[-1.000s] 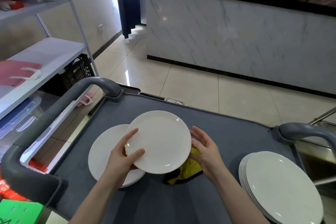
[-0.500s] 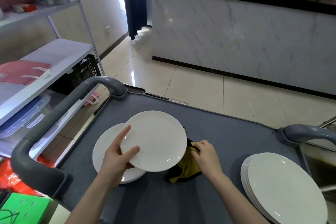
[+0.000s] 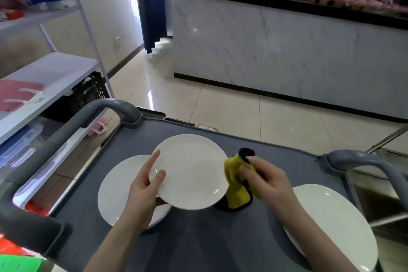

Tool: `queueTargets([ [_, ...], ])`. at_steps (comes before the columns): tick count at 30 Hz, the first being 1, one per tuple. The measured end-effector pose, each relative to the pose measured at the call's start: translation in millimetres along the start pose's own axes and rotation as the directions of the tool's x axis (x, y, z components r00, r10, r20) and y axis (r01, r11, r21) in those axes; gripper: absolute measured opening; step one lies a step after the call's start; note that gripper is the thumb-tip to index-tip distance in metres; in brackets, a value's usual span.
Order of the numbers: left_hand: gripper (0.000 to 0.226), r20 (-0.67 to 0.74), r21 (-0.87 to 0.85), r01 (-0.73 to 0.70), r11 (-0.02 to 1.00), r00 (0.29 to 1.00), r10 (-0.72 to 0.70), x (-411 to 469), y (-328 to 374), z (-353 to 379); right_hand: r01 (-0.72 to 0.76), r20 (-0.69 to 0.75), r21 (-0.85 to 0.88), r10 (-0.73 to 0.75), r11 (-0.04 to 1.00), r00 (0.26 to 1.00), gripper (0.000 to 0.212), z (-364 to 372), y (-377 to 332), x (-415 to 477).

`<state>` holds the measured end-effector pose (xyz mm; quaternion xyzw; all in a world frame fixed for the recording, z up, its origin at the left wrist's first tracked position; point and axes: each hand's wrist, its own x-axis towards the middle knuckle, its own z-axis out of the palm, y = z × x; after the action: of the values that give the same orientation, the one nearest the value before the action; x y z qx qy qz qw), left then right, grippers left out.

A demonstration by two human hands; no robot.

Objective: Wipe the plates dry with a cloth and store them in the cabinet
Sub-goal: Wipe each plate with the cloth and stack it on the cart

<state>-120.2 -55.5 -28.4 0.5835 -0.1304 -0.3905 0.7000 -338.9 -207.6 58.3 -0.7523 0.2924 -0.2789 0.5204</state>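
The plate stack [image 3: 331, 216] at the right is partly covered by the right forearm and cut off by the frame's lower edge. The left hand [image 3: 143, 192] grips the held plate [image 3: 192, 170] at its left rim, thumb on top; the fingers beneath are hidden. This plate overlaps a second plate [image 3: 119, 192] lying on the cart top [image 3: 276, 157]. The right hand [image 3: 267, 181] pinches a bunched yellow cloth [image 3: 236, 185] just beside the held plate's right rim. Grey handles [image 3: 66, 137] bound both sides; bare surface lies beyond the plates.
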Motion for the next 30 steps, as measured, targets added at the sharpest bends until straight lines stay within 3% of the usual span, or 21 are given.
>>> queueTargets([
  [1,0.043,0.0,-0.009,-0.002,1.0,1.0,0.002,-0.2,0.6,5.1,0.067,0.097,-0.12,-0.055,0.991,0.994,0.023,10.4,1.1,-7.7],
  [3,0.042,0.013,-0.03,-0.021,0.999,1.0,0.021,-0.7,1.2,13.0,0.315,0.32,-0.404,-0.191,0.859,0.928,0.029,28.8,12.8,-16.9],
  [5,0.044,0.041,-0.024,-0.054,0.998,0.998,0.055,-2.6,1.9,17.3,0.417,0.457,-0.525,-0.167,0.742,0.874,0.032,38.4,24.1,-19.6],
  [8,0.048,0.072,0.034,-0.091,0.995,0.993,0.088,-7.9,1.0,18.6,0.421,0.437,-0.636,-0.148,0.646,0.887,0.041,35.9,38.2,-12.4],
  [13,0.053,0.124,0.092,-0.132,0.987,0.985,0.121,-15.1,5.1,21.4,0.264,0.331,-0.792,0.024,0.551,0.943,0.055,28.0,53.9,19.5],
  [18,0.053,0.188,0.155,-0.169,0.973,0.972,0.139,-17.6,14.9,21.9,0.298,0.352,-0.804,0.007,0.514,0.936,0.06,44.4,42.5,38.0],
  [23,0.055,0.162,0.15,-0.179,0.972,0.975,0.154,-12.4,17.1,16.7,0.508,0.58,-0.698,-0.018,0.504,0.814,0.055,63.6,35.1,7.0],
  [26,0.054,0.126,0.136,-0.164,0.977,0.981,0.147,-11.8,14.4,9.2,0.592,0.645,-0.646,-0.07,0.481,0.761,0.051,60.4,38.0,-20.6],
  [30,0.054,0.119,0.134,-0.144,0.98,0.985,0.128,-15.5,7.8,8.2,0.545,0.601,-0.698,-0.035,0.464,0.799,0.052,43.9,41.0,-22.8],
])
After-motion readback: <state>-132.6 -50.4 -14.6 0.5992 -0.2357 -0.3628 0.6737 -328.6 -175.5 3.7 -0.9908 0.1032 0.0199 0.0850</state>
